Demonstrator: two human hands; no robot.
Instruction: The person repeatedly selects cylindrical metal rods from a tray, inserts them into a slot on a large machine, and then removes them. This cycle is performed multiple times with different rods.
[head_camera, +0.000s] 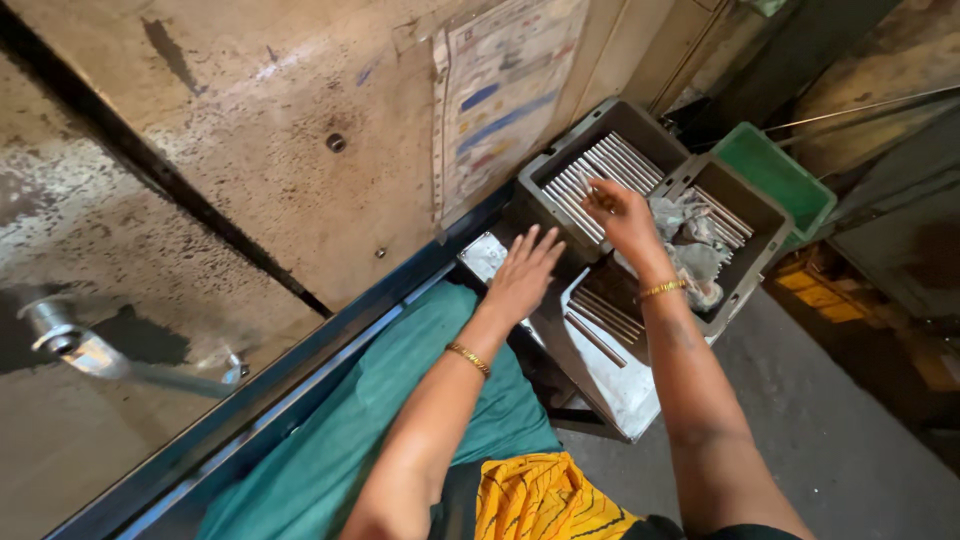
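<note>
From the head camera, the right hand (622, 212) reaches over the grey tray (545, 175) of metal rods (600, 172), its grip pinched on what seems one rod end, though its fingers hide the contact. The left hand (522, 275) lies flat and empty on the bench (620, 385) just below that tray. A loose pinch could drop the rod among the others. The second tray (775, 215) beside it holds crumpled rags (690, 245); its contents are partly hidden.

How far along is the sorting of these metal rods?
A few thin metal rods already lie on the flat steel tray. The right hand reaches into the grey plastic bin of rods, pinching one; the left hand hovers open. The bin looks mostly full.
</note>
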